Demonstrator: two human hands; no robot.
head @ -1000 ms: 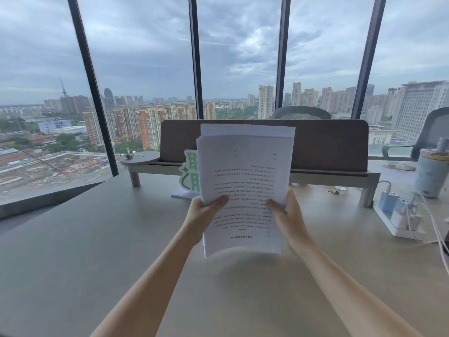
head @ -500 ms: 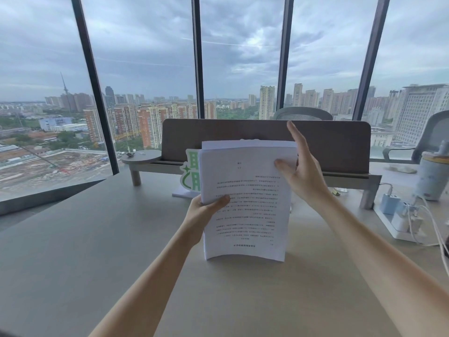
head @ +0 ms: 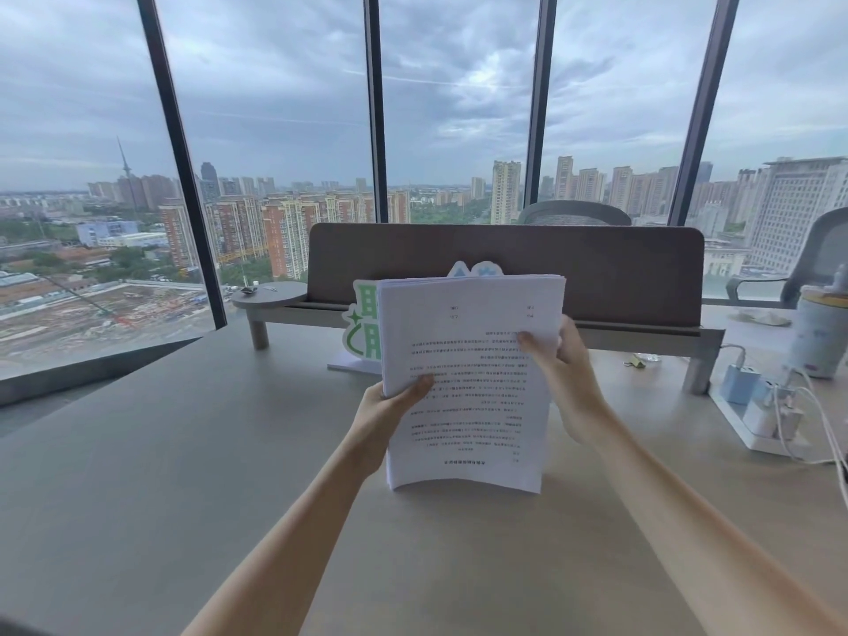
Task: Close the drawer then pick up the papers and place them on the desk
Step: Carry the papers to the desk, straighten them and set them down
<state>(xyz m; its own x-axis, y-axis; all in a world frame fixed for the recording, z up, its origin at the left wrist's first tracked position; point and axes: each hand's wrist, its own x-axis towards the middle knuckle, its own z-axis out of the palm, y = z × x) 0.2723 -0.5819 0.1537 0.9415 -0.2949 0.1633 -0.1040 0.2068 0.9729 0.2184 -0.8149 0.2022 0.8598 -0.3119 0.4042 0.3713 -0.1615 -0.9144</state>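
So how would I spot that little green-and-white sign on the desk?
Find the brown divider panel across the desk. At its foot, left of centre, stands the green-and-white sign, half hidden behind the papers. It is the only green thing there.

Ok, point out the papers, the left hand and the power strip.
papers [head: 468, 378]: head view, middle of the top printed sheet.
left hand [head: 390, 408]: head view, back of the hand.
power strip [head: 752, 426]: head view, white casing beside the plugs.

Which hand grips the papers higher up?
The right hand, pinching the papers at their right edge; the left hand grips lower on the left edge.
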